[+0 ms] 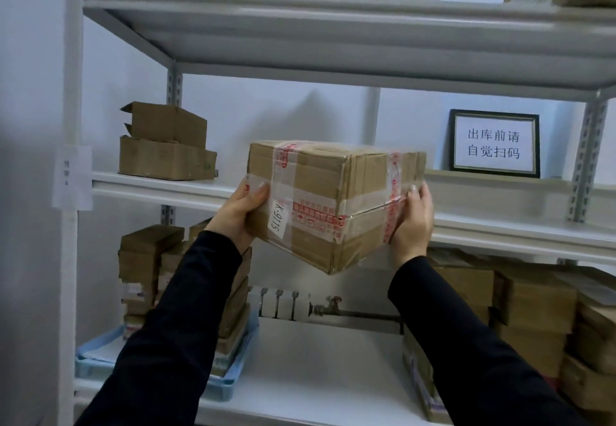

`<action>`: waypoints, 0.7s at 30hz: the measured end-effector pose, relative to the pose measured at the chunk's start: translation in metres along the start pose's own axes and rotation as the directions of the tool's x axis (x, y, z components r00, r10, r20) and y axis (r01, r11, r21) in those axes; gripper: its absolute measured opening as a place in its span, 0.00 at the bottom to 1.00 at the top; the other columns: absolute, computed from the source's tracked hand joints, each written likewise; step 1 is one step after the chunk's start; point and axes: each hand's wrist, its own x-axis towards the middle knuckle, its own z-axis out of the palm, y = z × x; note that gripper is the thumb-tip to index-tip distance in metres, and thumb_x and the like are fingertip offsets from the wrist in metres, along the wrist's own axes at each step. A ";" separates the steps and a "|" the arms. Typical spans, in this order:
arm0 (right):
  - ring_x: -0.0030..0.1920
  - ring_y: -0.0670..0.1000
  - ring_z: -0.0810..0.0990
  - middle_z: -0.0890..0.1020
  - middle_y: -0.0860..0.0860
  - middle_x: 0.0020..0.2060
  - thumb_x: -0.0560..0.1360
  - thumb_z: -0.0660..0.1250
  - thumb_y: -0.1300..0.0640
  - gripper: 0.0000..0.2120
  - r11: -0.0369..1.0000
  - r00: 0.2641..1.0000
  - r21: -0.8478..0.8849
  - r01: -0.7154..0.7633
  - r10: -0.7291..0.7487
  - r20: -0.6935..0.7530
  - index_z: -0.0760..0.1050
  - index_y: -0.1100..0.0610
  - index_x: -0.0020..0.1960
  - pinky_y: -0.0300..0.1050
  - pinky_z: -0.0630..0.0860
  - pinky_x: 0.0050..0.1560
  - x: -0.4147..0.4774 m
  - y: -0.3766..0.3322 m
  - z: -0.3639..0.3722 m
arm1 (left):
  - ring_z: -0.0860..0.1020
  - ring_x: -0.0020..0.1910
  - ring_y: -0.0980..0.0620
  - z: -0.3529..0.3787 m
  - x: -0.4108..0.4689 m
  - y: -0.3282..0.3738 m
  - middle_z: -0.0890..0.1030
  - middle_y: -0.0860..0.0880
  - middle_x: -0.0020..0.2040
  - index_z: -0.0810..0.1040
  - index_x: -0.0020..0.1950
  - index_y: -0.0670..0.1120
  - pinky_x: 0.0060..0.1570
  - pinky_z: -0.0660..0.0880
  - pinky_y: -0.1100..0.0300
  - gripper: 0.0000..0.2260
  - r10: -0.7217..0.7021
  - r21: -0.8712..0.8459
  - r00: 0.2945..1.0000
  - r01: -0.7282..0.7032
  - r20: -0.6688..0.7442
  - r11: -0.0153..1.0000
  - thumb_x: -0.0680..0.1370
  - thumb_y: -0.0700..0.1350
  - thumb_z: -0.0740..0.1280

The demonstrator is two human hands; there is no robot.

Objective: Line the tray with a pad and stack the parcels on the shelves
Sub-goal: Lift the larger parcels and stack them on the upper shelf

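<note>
From the head camera, both hands carry a brown cardboard parcel wrapped in clear and red-printed tape (336,205) in front of the white metal middle shelf (500,225). The left hand (238,213) has its grip closed on the parcel's left face, beside the white "K-9115" label (276,222); the right hand (413,222) clamps the right face. The parcel is tilted, one corner hanging low. I'd level it first, then slide it onto the bare stretch between the two stacked brown boxes (166,145) and the black-framed sign (495,143).

The scene is evenly, coolly lit. A soft shadow is cast on the wall (300,115). Shelf lines are bowed toward the edges, and the top shelf (333,25) is slightly blurred.
</note>
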 end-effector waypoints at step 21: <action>0.74 0.51 0.63 0.61 0.49 0.75 0.74 0.54 0.32 0.35 0.988 0.921 0.091 0.127 -0.151 0.359 0.52 0.44 0.77 0.59 0.65 0.71 0.050 -0.017 0.057 | 0.82 0.48 0.56 0.030 0.066 0.019 0.83 0.55 0.49 0.73 0.57 0.52 0.44 0.79 0.60 0.11 0.337 0.062 0.926 -0.332 -0.169 0.941 0.75 0.46 0.66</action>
